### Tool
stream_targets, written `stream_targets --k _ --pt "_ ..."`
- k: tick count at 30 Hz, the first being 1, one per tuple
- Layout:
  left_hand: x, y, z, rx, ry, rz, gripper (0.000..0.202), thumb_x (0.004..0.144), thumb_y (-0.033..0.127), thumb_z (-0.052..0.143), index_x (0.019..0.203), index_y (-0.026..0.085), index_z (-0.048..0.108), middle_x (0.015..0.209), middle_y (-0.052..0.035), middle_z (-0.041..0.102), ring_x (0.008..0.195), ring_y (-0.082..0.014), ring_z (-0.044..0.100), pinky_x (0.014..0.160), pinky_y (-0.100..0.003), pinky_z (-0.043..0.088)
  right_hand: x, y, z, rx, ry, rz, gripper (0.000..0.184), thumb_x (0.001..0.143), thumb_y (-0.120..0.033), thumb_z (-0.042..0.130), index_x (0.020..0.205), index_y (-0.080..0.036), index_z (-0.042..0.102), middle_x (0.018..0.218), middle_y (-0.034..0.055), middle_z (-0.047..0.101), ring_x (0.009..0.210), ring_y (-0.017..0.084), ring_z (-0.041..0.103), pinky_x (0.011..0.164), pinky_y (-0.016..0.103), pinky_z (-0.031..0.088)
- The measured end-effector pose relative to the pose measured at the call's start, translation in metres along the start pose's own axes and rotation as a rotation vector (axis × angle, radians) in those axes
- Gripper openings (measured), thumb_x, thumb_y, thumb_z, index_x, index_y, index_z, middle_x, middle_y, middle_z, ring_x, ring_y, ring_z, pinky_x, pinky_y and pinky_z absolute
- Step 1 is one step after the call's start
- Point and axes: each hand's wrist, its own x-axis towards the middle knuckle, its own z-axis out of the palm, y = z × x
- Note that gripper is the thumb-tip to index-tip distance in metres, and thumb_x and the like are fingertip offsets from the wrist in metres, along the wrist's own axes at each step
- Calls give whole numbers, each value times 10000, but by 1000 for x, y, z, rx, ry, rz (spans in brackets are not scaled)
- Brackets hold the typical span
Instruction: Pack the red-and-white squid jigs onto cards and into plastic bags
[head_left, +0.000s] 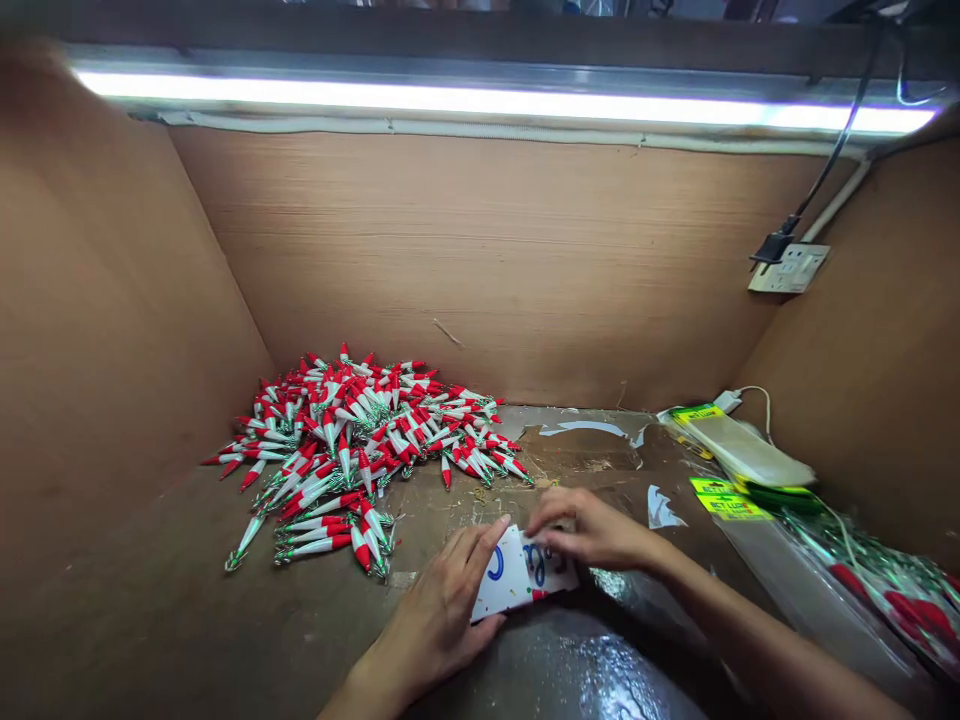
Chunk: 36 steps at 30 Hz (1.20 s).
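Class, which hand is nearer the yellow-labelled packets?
Right. The right hand rests on the white card, left of the yellow-labelled packets; the left hand grips the card farther left.

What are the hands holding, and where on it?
A white card with blue lettering. The left hand grips its left end, and the right hand holds its right end with the fingertips.
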Motion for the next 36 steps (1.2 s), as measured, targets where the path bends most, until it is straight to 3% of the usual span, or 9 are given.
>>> stream_targets --k 4,7,11,14,19,23,25,28,36 --pt "-2 -2 3 0 2 0 991 726 139 682 1537 362 159 1463 -60 441 1322 -291 443 1113 -480 396 54 15 -2 -395 130 263 225 968 -201 495 1105 -188 672 1062 85 713 1001 212 623 872 318 459" --pt "-3 -4 4 14 -22 -6 1005 717 141 677 1543 360 148 1465 -68 441 1329 -301 436 1117 -490 383 88 18 13 -508 108 302 292 881 -147 565 1169 -167 617 1102 138 690 1053 268 598 879 366 450" --pt "-6 -4 4 38 -43 -14 1030 704 164 698 1545 364 138 1480 -65 428 1342 -298 419 1122 -472 372 107 20 27 -572 108 345 511 800 -64 593 1294 -178 526 1073 157 685 1026 294 612 869 396 442" --pt "-7 -3 4 44 -53 -9 1055 695 175 719 1548 361 127 1468 -65 439 1323 -294 438 1111 -452 387 109 25 21 -563 153 391 587 801 -34 558 1361 -181 464 1073 163 671 999 292 631 837 378 444" --pt "-8 -3 4 40 -41 -15 1071 693 180 729 1546 375 113 1460 -63 447 1305 -300 459 1086 -448 415 94 35 -11 -443 227 391 616 821 -82 531 1407 -219 395 1055 88 643 855 200 641 732 282 455" --pt "-8 -4 2 34 -19 -12 1067 694 156 711 1548 376 111 1466 -61 447 1300 -297 465 1095 -449 405 56 36 -26 126 357 268 571 823 -137 519 1372 -234 395 903 -6 611 673 127 584 600 229 453" --pt "-8 -5 0 31 -10 -26 1052 704 152 697 1549 374 112 1451 -60 463 1289 -294 475 1084 -450 414 33 33 -24 485 398 234 479 840 -224 582 1300 -233 448 873 -11 620 649 129 593 562 229 451" --pt "-8 -8 -3 8 27 -28 1041 724 144 685 1553 367 96 1444 -62 468 1288 -284 477 1085 -452 414 5 29 -14 732 367 272 359 871 -391 646 1159 -208 534 883 28 680 715 164 659 583 249 470" --pt "-5 -15 -4 -20 112 -10 978 792 153 670 1561 330 92 1484 -92 432 1326 -277 451 1111 -454 392 -18 39 16 733 296 312 389 827 -483 710 1055 -168 714 972 75 742 844 212 685 762 334 516"
